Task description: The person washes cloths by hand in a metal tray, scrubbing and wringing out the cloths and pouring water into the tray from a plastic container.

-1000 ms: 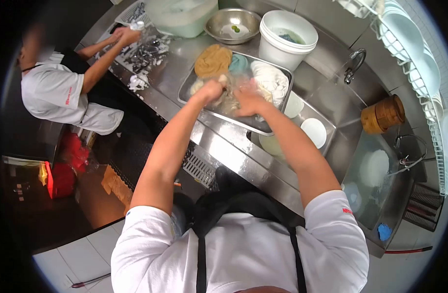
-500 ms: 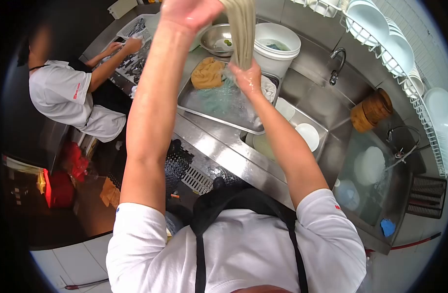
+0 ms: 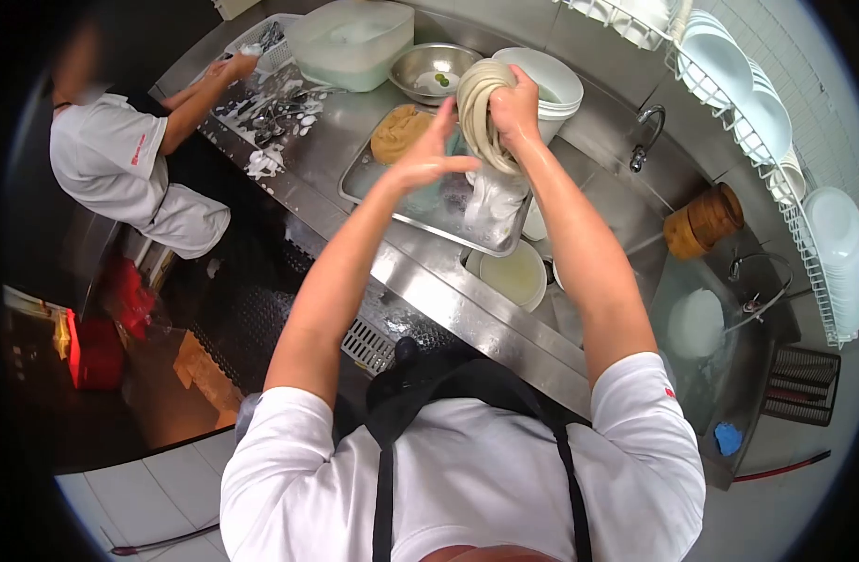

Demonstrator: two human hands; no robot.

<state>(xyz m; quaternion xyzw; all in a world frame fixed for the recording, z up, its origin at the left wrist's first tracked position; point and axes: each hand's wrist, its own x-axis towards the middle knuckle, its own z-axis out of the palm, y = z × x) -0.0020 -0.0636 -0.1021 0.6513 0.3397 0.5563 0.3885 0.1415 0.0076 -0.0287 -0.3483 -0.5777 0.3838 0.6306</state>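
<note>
Lowered cloth (image 3: 481,110) in closed right hand (image 3: 516,110)

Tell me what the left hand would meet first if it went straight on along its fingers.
The left hand would probably meet the steel bowl, or pass above it; depth is unclear. The pale twisted bundle in the right hand sits close beside that line.

Text: none readable | red lettering (image 3: 137,150), co-worker's sleeve (image 3: 146,125), wearer's sleeve (image 3: 628,405): illegible
</note>
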